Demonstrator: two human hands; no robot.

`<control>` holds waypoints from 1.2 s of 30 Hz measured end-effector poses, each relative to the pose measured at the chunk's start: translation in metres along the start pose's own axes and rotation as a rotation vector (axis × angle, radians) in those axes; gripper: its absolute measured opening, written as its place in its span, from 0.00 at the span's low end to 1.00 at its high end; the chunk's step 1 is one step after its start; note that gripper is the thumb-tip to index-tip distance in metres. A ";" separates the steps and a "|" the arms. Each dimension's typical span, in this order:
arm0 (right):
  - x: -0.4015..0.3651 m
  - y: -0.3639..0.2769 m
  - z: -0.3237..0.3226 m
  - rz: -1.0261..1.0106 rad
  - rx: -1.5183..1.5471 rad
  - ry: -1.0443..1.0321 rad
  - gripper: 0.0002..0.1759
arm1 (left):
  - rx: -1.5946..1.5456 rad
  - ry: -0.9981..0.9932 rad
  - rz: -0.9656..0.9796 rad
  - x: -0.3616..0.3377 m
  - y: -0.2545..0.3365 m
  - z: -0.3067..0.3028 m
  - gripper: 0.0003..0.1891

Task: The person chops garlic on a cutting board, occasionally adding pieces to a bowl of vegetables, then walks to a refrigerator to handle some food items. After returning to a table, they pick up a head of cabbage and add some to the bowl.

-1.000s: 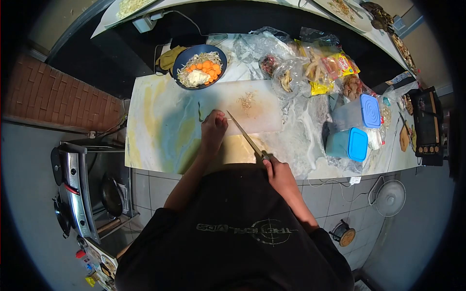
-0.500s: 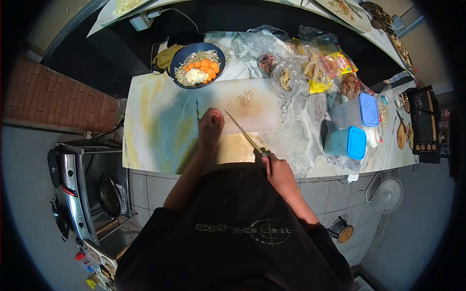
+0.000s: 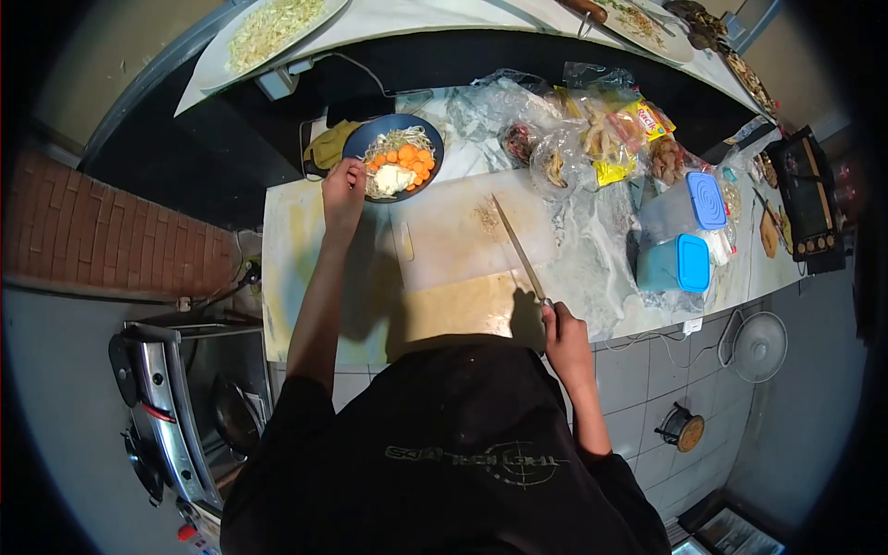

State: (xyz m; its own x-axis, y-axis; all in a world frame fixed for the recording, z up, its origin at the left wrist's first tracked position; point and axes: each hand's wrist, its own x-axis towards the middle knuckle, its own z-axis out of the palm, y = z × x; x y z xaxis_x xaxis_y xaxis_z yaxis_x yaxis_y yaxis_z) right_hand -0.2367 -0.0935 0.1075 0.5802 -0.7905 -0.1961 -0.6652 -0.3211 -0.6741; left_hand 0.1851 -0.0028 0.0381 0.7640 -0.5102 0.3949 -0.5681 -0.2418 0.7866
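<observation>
My right hand (image 3: 567, 342) grips a long kitchen knife (image 3: 523, 252) by its handle, the blade slanting up and left over the white cutting board (image 3: 453, 250). Small brownish scraps (image 3: 487, 215) lie on the board by the knife tip. My left hand (image 3: 344, 190) is at the left rim of a dark blue plate (image 3: 431, 135), fingers curled together; whatever is between them is too small to make out. On the plate are bean sprouts (image 3: 381, 148), sliced carrots (image 3: 407, 154) and a pale chopped heap (image 3: 392, 179).
Plastic bags of ingredients (image 3: 592, 139) and two blue-lidded containers (image 3: 692, 263) fill the counter's right side. A black oven (image 3: 805, 199) stands at the far right. A raised ledge behind holds a plate of shredded cabbage (image 3: 276, 33). A stove (image 3: 162, 407) is at lower left.
My left hand has gone from the cutting board up and left to the plate's rim. My right hand still holds the knife over the board. The view has shifted.
</observation>
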 end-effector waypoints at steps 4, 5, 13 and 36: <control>-0.008 -0.004 0.005 0.016 0.023 0.046 0.19 | 0.213 -0.118 0.118 0.020 -0.007 -0.008 0.03; -0.009 -0.003 0.006 0.024 0.035 0.051 0.19 | 0.209 -0.118 0.121 0.026 -0.010 -0.007 0.03; 0.003 0.009 -0.003 -0.002 0.035 -0.008 0.19 | 0.388 -0.294 0.107 0.072 -0.049 0.021 0.07; 0.024 0.021 -0.012 -0.027 0.123 -0.096 0.16 | 0.029 -0.366 -0.063 0.084 -0.013 0.002 0.05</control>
State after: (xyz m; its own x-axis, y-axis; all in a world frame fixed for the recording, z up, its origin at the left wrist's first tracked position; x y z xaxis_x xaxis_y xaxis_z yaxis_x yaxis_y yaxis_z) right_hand -0.2421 -0.1256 0.0977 0.6431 -0.7272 -0.2400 -0.5896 -0.2702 -0.7611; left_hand 0.2561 -0.0441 0.0599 0.6406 -0.7538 0.1465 -0.5362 -0.3025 0.7880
